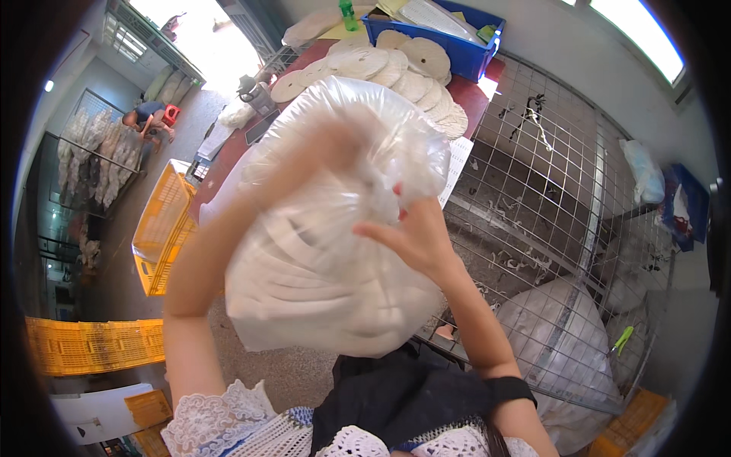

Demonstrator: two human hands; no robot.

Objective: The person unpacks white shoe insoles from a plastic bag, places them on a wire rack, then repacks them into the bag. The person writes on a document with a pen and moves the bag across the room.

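- While the stuffed clear bag (320, 286) bulges close in, the left hand (352, 143) blurs over its top; I cannot tell its grip.
- The right hand (421, 238) spreads its thumb by the bunched plastic, grasp unclear.
- Gathering the top seems in hand, calling next for a firm pinch.
- Beyond: white discs (362, 64) on a red table (472, 105), a blue bin (470, 58); yellow crate (95, 346) left, wire mesh (539, 245) right.

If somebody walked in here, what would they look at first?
Probably the big, shiny, see-through bag in the middle, with both hands at its upper part. Beyond it, pale round discs lie spread on a red table. Bright yellow crates stand out at left.
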